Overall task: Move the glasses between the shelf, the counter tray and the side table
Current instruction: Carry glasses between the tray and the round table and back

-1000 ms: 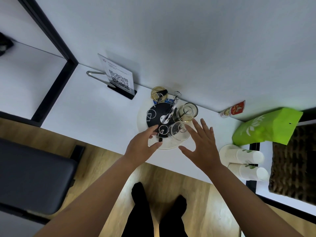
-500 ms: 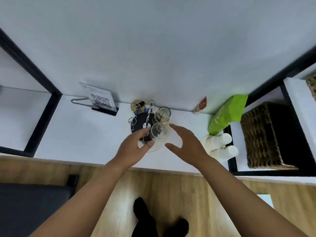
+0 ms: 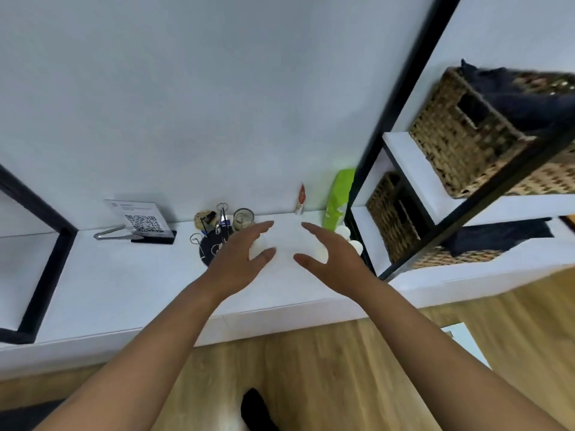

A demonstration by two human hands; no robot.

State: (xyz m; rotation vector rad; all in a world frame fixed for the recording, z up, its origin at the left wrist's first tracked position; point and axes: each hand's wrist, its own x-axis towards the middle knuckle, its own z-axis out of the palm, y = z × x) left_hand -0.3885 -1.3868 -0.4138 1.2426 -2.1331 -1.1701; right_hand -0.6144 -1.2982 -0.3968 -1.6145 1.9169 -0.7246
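A round tray (image 3: 203, 253) with a dark centre sits on the white counter (image 3: 124, 284) by the wall. One clear glass (image 3: 243, 218) stands at its back right; a second glass (image 3: 205, 219) with something dark in it stands at its back left. My left hand (image 3: 239, 253) hovers over the tray's right part, fingers spread and holding nothing. It hides whatever is beneath it. My right hand (image 3: 326, 253) hovers to the right of the tray, fingers straight and empty. The shelf (image 3: 413, 213) with black frame stands at the right.
A QR-code sign (image 3: 141, 220) and metal tongs (image 3: 115, 233) stand left of the tray. A small sachet (image 3: 300, 199), a green bag (image 3: 337, 199) and white paper cups (image 3: 350, 241) are at the right. Wicker baskets (image 3: 473, 132) fill the shelf. Wooden floor lies below.
The view has tilted up and right, showing more of the shelf. My left hand has let go of the front glass and both hands have risen, open, above the counter.
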